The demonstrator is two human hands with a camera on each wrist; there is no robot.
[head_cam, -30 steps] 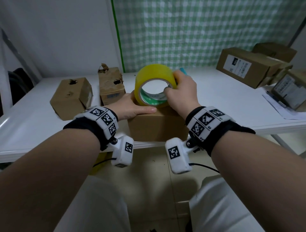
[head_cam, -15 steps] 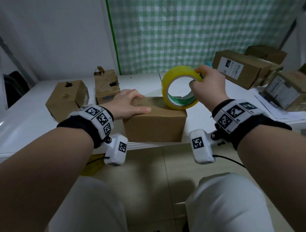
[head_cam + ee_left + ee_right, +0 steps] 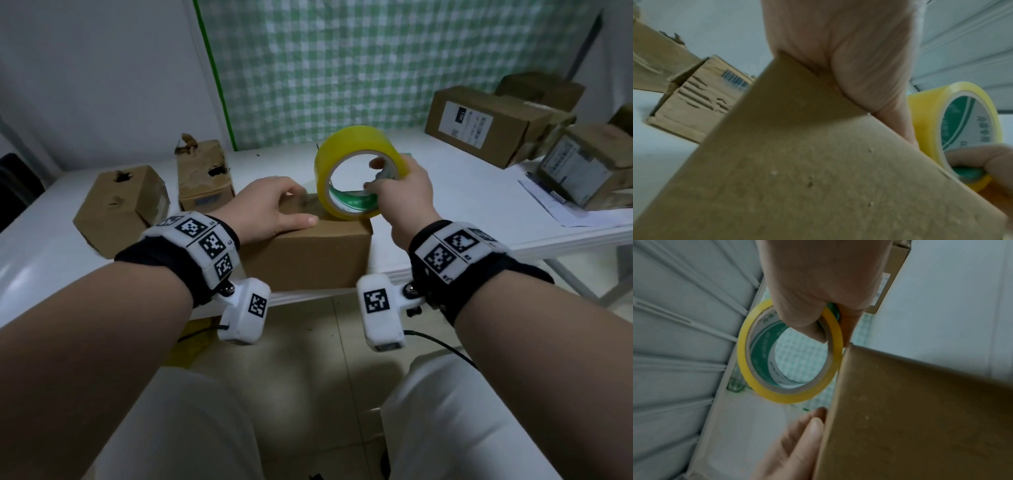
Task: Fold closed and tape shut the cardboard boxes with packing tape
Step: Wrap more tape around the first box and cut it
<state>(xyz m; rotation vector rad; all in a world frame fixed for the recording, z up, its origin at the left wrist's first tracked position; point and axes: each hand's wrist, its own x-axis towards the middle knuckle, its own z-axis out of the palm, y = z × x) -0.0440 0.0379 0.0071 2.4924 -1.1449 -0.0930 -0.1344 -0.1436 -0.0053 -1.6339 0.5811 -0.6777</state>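
Note:
A closed brown cardboard box [image 3: 308, 257] sits at the near edge of the white table [image 3: 462, 205]. My left hand [image 3: 270, 209] lies flat on the box top, fingers straight, thumb along the front edge; the left wrist view shows the palm [image 3: 838, 48] pressing the box [image 3: 797, 162]. My right hand [image 3: 397, 195] grips a yellow tape roll [image 3: 342, 150] with a green-printed core, thumb inside the ring, fingers over the outside. The roll stands on edge on the right part of the box top. In the right wrist view the tape roll [image 3: 760, 386] sits beside the box edge [image 3: 900, 402].
Two worn cardboard boxes [image 3: 120, 205] [image 3: 203, 178] stand on the table to the left. Several labelled boxes [image 3: 486, 123] are stacked at the back right, with papers [image 3: 565, 212] near the right edge. A green checked curtain [image 3: 376, 61] hangs behind.
My right hand carried the tape roll rightward along the box top, from the box's left part to its right part. The left hand stayed pressed on the box.

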